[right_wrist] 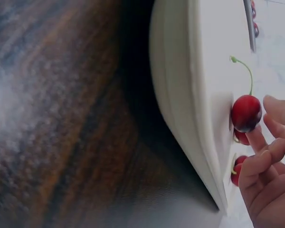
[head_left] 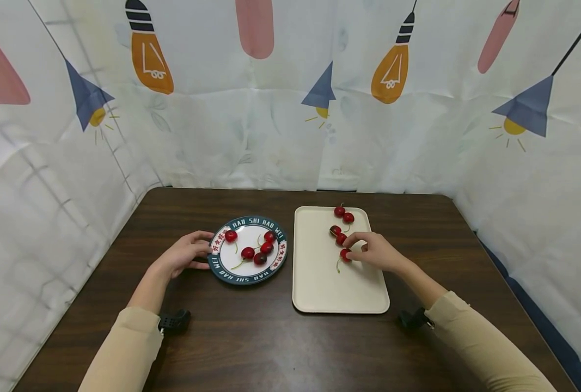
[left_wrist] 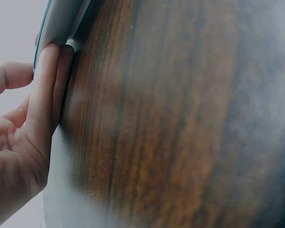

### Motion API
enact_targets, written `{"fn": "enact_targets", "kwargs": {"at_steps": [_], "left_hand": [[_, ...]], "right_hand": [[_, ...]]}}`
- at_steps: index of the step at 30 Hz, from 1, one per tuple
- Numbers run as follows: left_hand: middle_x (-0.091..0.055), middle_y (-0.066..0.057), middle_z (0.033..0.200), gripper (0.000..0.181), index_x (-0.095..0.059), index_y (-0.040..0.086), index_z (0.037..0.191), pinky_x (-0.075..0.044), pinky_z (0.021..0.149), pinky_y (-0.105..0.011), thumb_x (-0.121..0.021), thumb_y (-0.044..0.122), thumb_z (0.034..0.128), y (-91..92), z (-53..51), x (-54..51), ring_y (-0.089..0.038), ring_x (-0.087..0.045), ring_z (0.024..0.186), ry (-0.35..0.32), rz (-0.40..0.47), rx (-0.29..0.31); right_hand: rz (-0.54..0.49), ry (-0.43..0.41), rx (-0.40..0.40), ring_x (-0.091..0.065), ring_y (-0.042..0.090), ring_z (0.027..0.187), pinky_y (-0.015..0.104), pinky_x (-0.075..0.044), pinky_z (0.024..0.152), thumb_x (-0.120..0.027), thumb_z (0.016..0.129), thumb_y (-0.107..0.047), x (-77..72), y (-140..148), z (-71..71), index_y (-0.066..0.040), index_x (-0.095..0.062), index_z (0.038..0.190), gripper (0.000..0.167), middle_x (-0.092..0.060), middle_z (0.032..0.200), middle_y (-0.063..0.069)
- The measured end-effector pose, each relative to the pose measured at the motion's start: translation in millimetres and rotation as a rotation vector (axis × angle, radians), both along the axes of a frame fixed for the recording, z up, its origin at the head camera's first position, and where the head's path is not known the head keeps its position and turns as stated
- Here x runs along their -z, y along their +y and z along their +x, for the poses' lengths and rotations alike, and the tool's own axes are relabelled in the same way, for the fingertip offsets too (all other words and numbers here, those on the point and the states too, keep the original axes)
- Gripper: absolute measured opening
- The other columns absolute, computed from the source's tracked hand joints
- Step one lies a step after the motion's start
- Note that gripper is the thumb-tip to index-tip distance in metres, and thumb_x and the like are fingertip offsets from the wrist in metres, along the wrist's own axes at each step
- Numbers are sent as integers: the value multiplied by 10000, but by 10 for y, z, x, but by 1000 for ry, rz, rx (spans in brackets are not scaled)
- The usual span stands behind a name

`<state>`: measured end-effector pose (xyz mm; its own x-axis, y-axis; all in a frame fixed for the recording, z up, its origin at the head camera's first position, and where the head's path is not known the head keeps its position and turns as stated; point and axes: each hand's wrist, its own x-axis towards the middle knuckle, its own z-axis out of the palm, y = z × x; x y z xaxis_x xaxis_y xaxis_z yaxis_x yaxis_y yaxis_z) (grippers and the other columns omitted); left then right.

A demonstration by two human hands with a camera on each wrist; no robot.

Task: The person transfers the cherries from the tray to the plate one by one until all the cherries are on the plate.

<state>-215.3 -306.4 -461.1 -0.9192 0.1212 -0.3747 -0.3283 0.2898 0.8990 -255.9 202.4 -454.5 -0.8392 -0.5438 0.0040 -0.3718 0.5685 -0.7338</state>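
My left hand (head_left: 188, 253) is at the left rim of a round plate (head_left: 245, 280) with a blue-green border; several red cherries lie on the plate. Seen from the left wrist, fingers (left_wrist: 42, 95) touch the plate's edge (left_wrist: 61, 21) from beside and below. Over the cream tray (head_left: 319, 288), my right hand (head_left: 375, 251) has its fingertips at the nearest cherry (head_left: 346, 255), not visibly closed round it. The right wrist view shows that cherry (right_wrist: 246, 113) with a green stem, beside the slightly bent fingers of the right hand (right_wrist: 270, 166).
Several other cherries (head_left: 348, 218) lie in a line toward the tray's far edge. Plate and tray stand side by side on a dark wooden table (head_left: 251, 337). A patterned curtain (head_left: 280, 136) surrounds the table's back and sides. Each wrist wears a black band.
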Motion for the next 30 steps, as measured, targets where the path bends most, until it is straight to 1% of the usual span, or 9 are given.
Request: {"fn": "enact_targets", "kwargs": {"at_steps": [4, 11, 18, 21, 25, 30], "left_hand": [[-445, -274, 1410, 567, -292, 5, 1562, -608, 855, -393, -527, 130, 1061, -5, -4, 5, -304, -598, 1104, -1, 2, 0], [-473, -273, 1384, 566, -291, -1, 1558, -609, 851, -395, -528, 125, 1059, -10, -6, 17, -280, -617, 1069, 2, 2, -1], [-476, -275, 1385, 570, -294, 1, 1557, -609, 849, -397, -533, 124, 1054, -7, -5, 19, -286, -615, 1070, 1, 4, -7], [-472, -276, 1389, 574, -294, 3, 1559, -609, 849, -395, -537, 129, 1054, 0, -2, 12, -292, -612, 1073, 0, 3, -8], [-472, -275, 1390, 576, -293, 3, 1559, -609, 849, -395, -537, 130, 1053, 6, 0, 5, -292, -613, 1074, -1, 1, -8], [-470, -272, 1377, 563, -295, -1, 1557, -610, 850, -401, -526, 128, 1060, -4, -10, 21, -293, -609, 1079, -2, 5, -6]], "right_hand": [[-10, -15, -6, -564, 225, 860, 296, -460, 609, -795, 902, -159, 22, 5, 9, -148, -732, 1100, 208, -699, 1095, 23], [24, -11, -6, -531, 199, 826, 282, -434, 608, -845, 857, -163, 74, -7, 12, -161, -729, 1108, 277, -680, 1087, 7], [38, -23, 1, -521, 204, 781, 297, -424, 584, -853, 847, -161, 71, -22, 43, -151, -719, 1125, 309, -673, 1109, 35], [36, -20, 0, -522, 205, 787, 296, -422, 584, -848, 853, -157, 68, -27, 41, -151, -719, 1131, 306, -673, 1113, 36], [29, 0, -6, -539, 205, 877, 292, -437, 620, -842, 860, -159, 54, -35, 21, -153, -722, 1129, 294, -677, 1107, 24], [-2, 9, -17, -546, 213, 867, 280, -427, 591, -835, 866, -148, 18, -56, -8, -145, -723, 1123, 280, -685, 1102, 25]]}}
